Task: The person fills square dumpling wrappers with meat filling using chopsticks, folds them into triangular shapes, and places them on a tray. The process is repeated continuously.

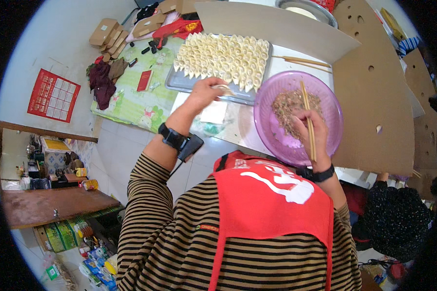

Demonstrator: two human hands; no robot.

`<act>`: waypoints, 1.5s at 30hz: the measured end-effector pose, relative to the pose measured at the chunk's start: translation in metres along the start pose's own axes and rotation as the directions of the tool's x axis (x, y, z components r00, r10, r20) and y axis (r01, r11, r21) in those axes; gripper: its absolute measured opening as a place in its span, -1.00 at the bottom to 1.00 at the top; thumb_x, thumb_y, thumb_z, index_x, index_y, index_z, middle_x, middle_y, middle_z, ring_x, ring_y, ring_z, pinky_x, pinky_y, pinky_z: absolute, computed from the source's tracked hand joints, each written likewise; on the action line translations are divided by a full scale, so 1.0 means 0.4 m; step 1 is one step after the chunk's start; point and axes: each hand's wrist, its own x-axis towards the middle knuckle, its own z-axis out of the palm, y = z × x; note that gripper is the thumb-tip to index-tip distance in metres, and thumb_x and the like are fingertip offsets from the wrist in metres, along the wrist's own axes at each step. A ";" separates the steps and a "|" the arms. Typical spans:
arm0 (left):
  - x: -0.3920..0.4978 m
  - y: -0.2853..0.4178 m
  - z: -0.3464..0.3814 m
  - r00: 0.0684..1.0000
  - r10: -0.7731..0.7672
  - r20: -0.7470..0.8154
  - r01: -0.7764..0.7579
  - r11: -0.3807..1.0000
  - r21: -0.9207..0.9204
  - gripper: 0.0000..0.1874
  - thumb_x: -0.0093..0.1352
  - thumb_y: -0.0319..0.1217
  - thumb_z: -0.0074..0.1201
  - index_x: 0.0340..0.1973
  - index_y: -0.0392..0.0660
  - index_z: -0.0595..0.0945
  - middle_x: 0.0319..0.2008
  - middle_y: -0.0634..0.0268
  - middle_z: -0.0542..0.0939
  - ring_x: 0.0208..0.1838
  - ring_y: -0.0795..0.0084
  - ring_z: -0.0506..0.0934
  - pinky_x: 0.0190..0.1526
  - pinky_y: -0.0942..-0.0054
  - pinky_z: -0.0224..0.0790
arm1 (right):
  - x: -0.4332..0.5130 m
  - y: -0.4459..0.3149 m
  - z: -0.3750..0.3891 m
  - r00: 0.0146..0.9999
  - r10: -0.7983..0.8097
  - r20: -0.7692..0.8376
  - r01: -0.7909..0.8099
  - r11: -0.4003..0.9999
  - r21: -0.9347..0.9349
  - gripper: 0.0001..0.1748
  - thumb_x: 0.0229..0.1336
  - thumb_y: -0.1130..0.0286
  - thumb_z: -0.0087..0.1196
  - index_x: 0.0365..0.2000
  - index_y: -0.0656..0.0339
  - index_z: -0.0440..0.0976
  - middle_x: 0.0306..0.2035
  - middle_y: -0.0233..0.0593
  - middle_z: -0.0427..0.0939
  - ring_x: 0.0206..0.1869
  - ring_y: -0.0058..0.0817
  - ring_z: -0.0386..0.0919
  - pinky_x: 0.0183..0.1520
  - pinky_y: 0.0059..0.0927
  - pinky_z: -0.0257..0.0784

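Note:
My left hand [206,91] holds a pale folded wonton [224,89] at the front edge of a metal tray [173,82]. Rows of folded wontons [224,54] fill most of that tray. Just below my left hand lies a stack of square white wrappers [214,112] on the table. My right hand [315,129] grips a pair of wooden chopsticks [306,98] over a purple plastic basin [260,109]. Minced filling [287,105] with green bits covers part of the basin's bottom, partly hidden by my right hand.
Tall cardboard panels [373,120] stand behind and right of the basin. More chopsticks [306,61] lie behind it. A metal bowl [327,16] is beyond the panel. Left is a bed [131,98] with clothes and a red booklet [145,80]. Another person's dark sleeve [393,214] shows at right.

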 end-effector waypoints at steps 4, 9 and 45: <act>0.119 -0.142 -0.251 0.929 0.217 -0.299 -0.012 0.826 0.563 -0.76 0.16 -0.40 0.23 -0.25 -0.13 0.70 -0.33 0.11 0.69 -0.28 0.21 0.64 -0.19 0.32 0.49 | -0.007 -0.013 0.006 0.996 0.085 -0.041 -0.085 0.996 0.005 -0.89 0.14 0.52 0.24 -0.36 0.26 0.50 -0.35 -0.36 0.60 -0.37 -0.70 0.48 -0.29 -0.61 0.43; 0.275 -0.263 -0.415 0.918 0.232 -0.323 0.083 0.683 0.726 -0.83 0.12 -0.45 0.16 -0.35 -0.13 0.68 -0.31 -0.03 0.66 -0.16 -0.05 0.60 -0.13 0.13 0.47 | -0.020 -0.021 0.042 0.980 0.180 -0.083 -0.182 0.983 -0.017 -0.90 0.17 0.52 0.21 -0.35 0.27 0.48 -0.34 -0.36 0.61 -0.38 -0.72 0.46 -0.30 -0.63 0.42; 0.281 -0.156 -0.294 0.797 0.561 -0.223 -0.336 0.719 0.608 -0.87 0.30 -0.39 0.17 -0.30 -0.16 0.65 -0.46 0.16 0.64 -0.38 0.20 0.62 -0.30 0.35 0.45 | -0.030 -0.023 0.048 0.894 0.449 -0.006 -0.415 0.822 -0.391 -0.51 0.43 0.08 -0.18 -0.34 0.30 0.54 -0.53 -0.25 0.51 -0.48 -0.54 0.41 -0.40 -0.46 0.33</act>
